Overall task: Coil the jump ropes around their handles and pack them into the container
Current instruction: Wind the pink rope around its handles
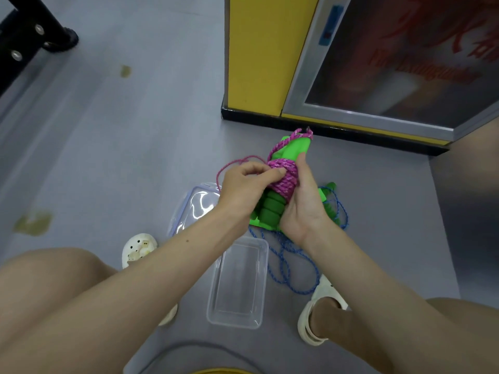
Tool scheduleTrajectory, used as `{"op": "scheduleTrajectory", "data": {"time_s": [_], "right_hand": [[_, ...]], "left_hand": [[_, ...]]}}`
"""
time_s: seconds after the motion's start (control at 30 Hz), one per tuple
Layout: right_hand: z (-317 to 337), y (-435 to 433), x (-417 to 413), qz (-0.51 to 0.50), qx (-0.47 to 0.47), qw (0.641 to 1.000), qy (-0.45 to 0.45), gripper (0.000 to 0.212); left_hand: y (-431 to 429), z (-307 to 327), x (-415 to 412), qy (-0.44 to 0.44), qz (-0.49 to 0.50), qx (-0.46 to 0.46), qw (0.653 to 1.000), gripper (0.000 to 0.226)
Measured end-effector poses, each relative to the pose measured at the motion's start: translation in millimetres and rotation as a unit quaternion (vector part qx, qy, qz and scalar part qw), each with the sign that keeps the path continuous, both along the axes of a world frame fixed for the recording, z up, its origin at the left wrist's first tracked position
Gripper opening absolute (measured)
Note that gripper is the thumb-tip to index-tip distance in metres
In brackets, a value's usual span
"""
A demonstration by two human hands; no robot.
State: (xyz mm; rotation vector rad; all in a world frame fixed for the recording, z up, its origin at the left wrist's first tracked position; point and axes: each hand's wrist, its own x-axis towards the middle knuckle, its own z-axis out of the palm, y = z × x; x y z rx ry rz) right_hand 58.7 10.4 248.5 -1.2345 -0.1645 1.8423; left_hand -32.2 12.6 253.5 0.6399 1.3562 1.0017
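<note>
My right hand [302, 203] grips a pair of green handles [271, 211] held together, with pink rope [286, 176] coiled tightly around their middle. My left hand [243, 187] pinches the loose end of the pink rope against the coil; a thin loop of it arcs out to the left. A second jump rope with blue cord [286, 265] and green handles [328, 197] lies loose on the floor below my right hand. The clear plastic container [237, 317] stands open on the floor between my feet.
The container's clear lid [194, 209] lies on the grey floor to the left of my hands. A yellow cabinet with a black base [259, 58] stands behind. A black metal frame leg [40, 31] is at top left. My knees and white shoes flank the container.
</note>
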Motion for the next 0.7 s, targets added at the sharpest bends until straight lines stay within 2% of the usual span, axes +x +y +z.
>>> {"op": "scheduleTrajectory", "data": {"time_s": [0.27,0.37,0.43,0.5,0.57,0.7], "right_hand": [[-0.1,0.7,6.2,-0.004,0.001,1.000,0.030,0.051],[-1.1,0.9,2.6,0.009,-0.016,1.000,0.026,0.054],[-2.3,0.4,0.1,0.006,-0.023,0.999,0.025,0.057],[-3.1,0.4,0.1,0.005,-0.026,0.999,0.028,0.057],[-5.2,2.0,2.4,0.005,-0.021,0.999,0.032,0.054],[-7.2,3.7,4.6,0.018,-0.004,1.000,0.023,0.044]], "left_hand": [[-3.1,-10.2,2.9,0.010,0.014,0.016,1.000,0.022],[-2.7,-13.5,3.0,0.059,0.014,0.041,0.997,0.018],[-1.8,-12.7,2.0,0.122,-0.012,0.067,0.990,0.012],[-0.9,-11.6,1.5,0.150,-0.039,0.084,0.984,0.006],[0.4,-10.3,0.7,0.134,-0.046,0.086,0.986,0.007],[4.0,-10.2,-2.3,0.047,-0.032,0.041,0.998,0.021]]}}
